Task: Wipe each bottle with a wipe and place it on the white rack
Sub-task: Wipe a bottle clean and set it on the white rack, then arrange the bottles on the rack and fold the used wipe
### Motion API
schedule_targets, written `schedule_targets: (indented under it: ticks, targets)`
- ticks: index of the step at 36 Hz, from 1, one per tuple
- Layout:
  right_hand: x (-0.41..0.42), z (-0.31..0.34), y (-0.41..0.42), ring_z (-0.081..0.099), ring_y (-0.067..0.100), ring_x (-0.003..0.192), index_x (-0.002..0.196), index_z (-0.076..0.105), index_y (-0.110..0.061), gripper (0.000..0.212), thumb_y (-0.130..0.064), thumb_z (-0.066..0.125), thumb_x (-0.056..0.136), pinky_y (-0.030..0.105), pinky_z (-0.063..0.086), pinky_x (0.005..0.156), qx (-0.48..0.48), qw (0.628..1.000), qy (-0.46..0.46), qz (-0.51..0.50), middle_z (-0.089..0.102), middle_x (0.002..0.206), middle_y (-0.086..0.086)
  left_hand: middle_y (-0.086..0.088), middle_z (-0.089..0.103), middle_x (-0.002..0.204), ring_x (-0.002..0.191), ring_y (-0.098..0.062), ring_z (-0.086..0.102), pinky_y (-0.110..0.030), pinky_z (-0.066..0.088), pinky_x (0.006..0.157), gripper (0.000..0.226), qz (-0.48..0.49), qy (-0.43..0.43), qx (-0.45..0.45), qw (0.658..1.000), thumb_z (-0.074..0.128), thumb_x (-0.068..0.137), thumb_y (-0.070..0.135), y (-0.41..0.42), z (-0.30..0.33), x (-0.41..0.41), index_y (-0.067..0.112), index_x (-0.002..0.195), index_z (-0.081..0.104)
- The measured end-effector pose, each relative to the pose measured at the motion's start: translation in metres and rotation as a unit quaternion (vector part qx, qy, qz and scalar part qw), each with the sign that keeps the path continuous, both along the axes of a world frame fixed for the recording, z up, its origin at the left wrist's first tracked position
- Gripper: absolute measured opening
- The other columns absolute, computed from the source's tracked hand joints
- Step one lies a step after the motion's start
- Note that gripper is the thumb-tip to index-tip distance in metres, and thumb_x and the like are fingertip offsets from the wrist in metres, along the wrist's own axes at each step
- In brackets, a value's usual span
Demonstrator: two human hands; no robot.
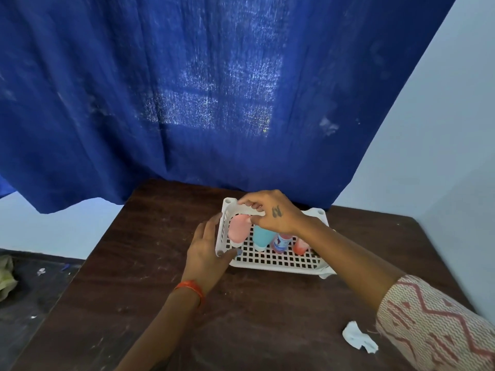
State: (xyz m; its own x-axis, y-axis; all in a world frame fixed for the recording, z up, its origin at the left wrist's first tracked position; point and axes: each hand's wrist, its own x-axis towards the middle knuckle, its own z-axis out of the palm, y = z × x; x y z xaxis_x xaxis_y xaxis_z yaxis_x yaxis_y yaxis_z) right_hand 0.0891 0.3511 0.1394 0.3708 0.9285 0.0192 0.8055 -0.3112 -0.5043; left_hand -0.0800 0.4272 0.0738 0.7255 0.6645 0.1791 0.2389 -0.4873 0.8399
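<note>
The white rack (273, 259) stands on the brown table (150, 263) near its far edge. Inside it stand a pink bottle (237, 230), a teal bottle (262, 238), a red bottle with a blue label (280, 243) and an orange-red bottle (300, 246). My left hand (206, 250) holds the rack's front-left corner, with its fingers along the outside of the left wall and its thumb over the front rim. My right hand (270, 212) hovers over the rack's back left, fingers curled at the pink bottle's top; it hides the teal bottle's top. A crumpled white wipe (359, 337) lies front right.
A blue curtain (214, 89) hangs just behind the table and the rack. A pale wall (455, 129) closes the right side. A scrap of white material (326, 274) pokes out under the rack's front-right corner. The dark floor (32, 285) with litter lies to the left.
</note>
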Motion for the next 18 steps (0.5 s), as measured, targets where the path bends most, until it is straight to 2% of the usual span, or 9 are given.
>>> schedule_targets:
  ticks: [7, 11, 13, 15, 17, 18]
  targets:
    - [0.005, 0.025, -0.043, 0.057, 0.010, 0.107, 0.123, 0.060, -0.019, 0.042, -0.017, 0.070, 0.082, 0.026, 0.048, 0.095, 0.073, 0.997, 0.005, -0.039, 0.063, 0.119, 0.001, -0.006, 0.043, 0.139, 0.125, -0.019, 0.045, -0.027, 0.040, 0.099, 0.082, -0.018, -0.035, 0.060, 0.997, 0.082, 0.070, 0.019, -0.021, 0.022, 0.013, 0.017, 0.140, 0.040]
    - [0.004, 0.032, -0.078, 0.056, 0.007, 0.106, 0.124, 0.059, -0.020, 0.042, -0.021, 0.070, 0.083, 0.018, 0.045, 0.094, 0.112, 0.990, 0.005, -0.081, 0.063, 0.119, 0.000, -0.007, 0.041, 0.141, 0.126, -0.022, 0.046, -0.039, 0.043, 0.104, 0.082, -0.052, -0.058, 0.072, 0.994, 0.081, 0.072, 0.017, -0.040, 0.034, 0.025, 0.019, 0.141, 0.038]
    - [0.002, 0.032, -0.099, 0.055, 0.002, 0.103, 0.123, 0.060, -0.021, 0.042, -0.020, 0.070, 0.082, 0.014, 0.044, 0.092, 0.135, 0.985, 0.006, -0.105, 0.064, 0.117, -0.003, -0.008, 0.044, 0.139, 0.126, -0.020, 0.044, -0.040, 0.043, 0.104, 0.080, -0.074, -0.080, 0.089, 0.990, 0.080, 0.072, 0.017, -0.052, 0.038, 0.032, 0.016, 0.140, 0.039]
    - [0.001, 0.029, -0.122, 0.056, 0.002, 0.103, 0.121, 0.061, -0.020, 0.041, -0.018, 0.071, 0.082, 0.013, 0.045, 0.092, 0.162, 0.977, 0.024, -0.135, 0.064, 0.115, -0.004, -0.005, 0.046, 0.136, 0.124, -0.008, 0.039, -0.030, 0.039, 0.106, 0.078, -0.096, -0.095, 0.100, 0.986, 0.079, 0.072, 0.016, -0.067, 0.040, 0.039, 0.016, 0.140, 0.040]
    - [-0.001, 0.022, -0.148, 0.059, 0.004, 0.103, 0.119, 0.063, -0.020, 0.040, -0.015, 0.072, 0.080, 0.018, 0.047, 0.092, 0.184, 0.967, 0.038, -0.174, 0.065, 0.114, -0.005, 0.001, 0.046, 0.131, 0.119, 0.004, 0.034, -0.008, 0.029, 0.103, 0.076, -0.120, -0.106, 0.113, 0.981, 0.079, 0.073, 0.016, -0.085, 0.041, 0.045, 0.016, 0.138, 0.041]
    - [-0.002, 0.017, -0.161, 0.061, 0.004, 0.102, 0.117, 0.064, -0.020, 0.039, -0.014, 0.073, 0.080, 0.020, 0.048, 0.091, 0.194, 0.961, 0.045, -0.194, 0.066, 0.113, -0.006, 0.004, 0.046, 0.129, 0.117, 0.006, 0.033, -0.002, 0.024, 0.101, 0.073, -0.133, -0.108, 0.119, 0.978, 0.078, 0.073, 0.018, -0.095, 0.040, 0.048, 0.016, 0.137, 0.043]
